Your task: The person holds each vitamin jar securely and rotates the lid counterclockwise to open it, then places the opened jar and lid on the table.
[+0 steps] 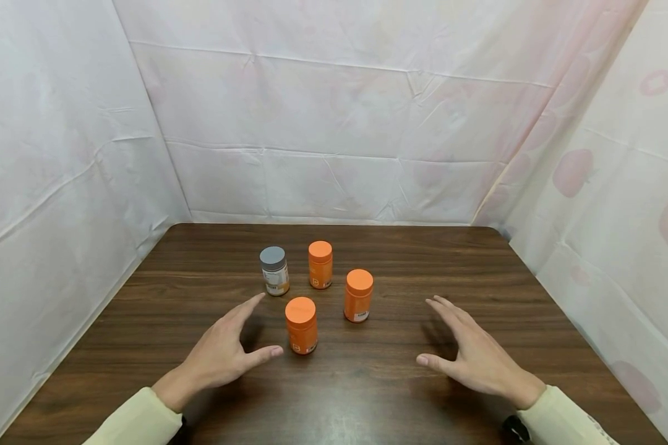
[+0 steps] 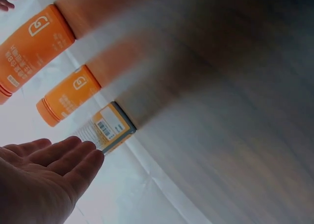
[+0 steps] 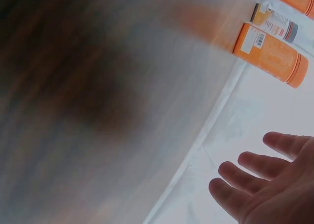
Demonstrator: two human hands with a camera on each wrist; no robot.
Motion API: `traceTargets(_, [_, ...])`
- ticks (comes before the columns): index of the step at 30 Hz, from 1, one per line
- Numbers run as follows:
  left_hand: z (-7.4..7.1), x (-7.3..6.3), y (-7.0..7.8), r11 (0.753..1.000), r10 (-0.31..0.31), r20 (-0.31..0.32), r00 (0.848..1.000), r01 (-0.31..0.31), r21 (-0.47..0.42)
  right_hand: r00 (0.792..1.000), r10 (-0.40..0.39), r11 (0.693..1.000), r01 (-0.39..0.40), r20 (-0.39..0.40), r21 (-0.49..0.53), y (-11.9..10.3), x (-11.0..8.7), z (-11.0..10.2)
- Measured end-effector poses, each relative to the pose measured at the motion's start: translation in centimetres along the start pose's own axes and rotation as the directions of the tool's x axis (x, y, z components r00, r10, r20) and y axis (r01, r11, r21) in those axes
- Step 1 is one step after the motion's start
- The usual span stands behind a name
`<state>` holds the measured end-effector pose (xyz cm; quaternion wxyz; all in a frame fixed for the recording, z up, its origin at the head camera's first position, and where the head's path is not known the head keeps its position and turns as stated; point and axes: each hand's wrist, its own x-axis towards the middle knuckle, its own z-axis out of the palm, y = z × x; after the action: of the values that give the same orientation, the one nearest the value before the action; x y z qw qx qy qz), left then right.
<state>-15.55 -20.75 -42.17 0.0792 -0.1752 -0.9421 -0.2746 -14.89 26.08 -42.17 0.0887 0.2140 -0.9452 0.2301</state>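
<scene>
Three orange bottles and a grey-capped bottle stand upright on the table. The front orange bottle (image 1: pixel 302 327) is just right of my left hand (image 1: pixel 222 349), whose fingers are spread and hold nothing. Beyond that hand's fingertips is the grey-capped bottle (image 1: pixel 275 272), with a white and yellow label. Another orange bottle (image 1: pixel 320 266) stands at the back, and the right-hand orange bottle (image 1: pixel 359 296) is the one nearest my right hand (image 1: pixel 473 352). That hand is apart from it, fingers extended and palm turned inward, as the right wrist view also shows.
The dark wooden table (image 1: pixel 367 383) has white, fruit-printed sheeting (image 1: pixel 334 123) hanging behind it and along both sides. A dark band (image 1: pixel 516 428) sits at the right wrist by the pale sleeve (image 1: pixel 568 420).
</scene>
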Motion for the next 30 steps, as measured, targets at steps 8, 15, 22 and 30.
traceTargets(8, [0.2,0.5,0.7,0.998,0.005,-0.002,1.000,-0.005,-0.062,1.000,0.000,1.000,0.000,-0.006,0.014,-0.4,0.0,0.2])
traceTargets(15, [0.6,0.8,1.2,0.995,0.010,0.006,1.000,-0.009,-0.100,1.000,-0.007,0.999,0.007,-0.008,0.035,-0.9,0.1,0.3])
traceTargets(22, [0.9,1.0,1.9,0.992,-0.010,0.017,1.000,0.012,-0.129,1.000,-0.012,0.998,0.013,-0.014,0.059,-1.2,0.1,0.5])
traceTargets(30, [1.4,1.4,2.3,0.979,0.000,0.010,1.000,0.002,-0.202,0.999,-0.023,0.997,0.025,-0.029,0.067,-1.6,0.2,0.6])
